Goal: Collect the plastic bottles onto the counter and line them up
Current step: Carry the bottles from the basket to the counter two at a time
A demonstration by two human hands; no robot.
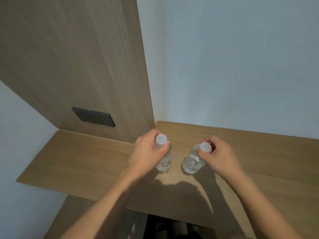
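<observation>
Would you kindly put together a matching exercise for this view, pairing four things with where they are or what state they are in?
Things:
1. left hand
2. right hand
3. socket plate
4. wooden counter

Places or states:
A. set dark into the wooden wall panel, above the counter
B. curled round the neck of the bottle nearer the wall panel
C. bears both clear bottles and the shadow of the arms
D. pinches the neck just under the white cap of the tilted bottle

Pairs: 1-B, 2-D, 3-A, 4-C

Wooden counter (89,163) under two bottles (164,161)
</observation>
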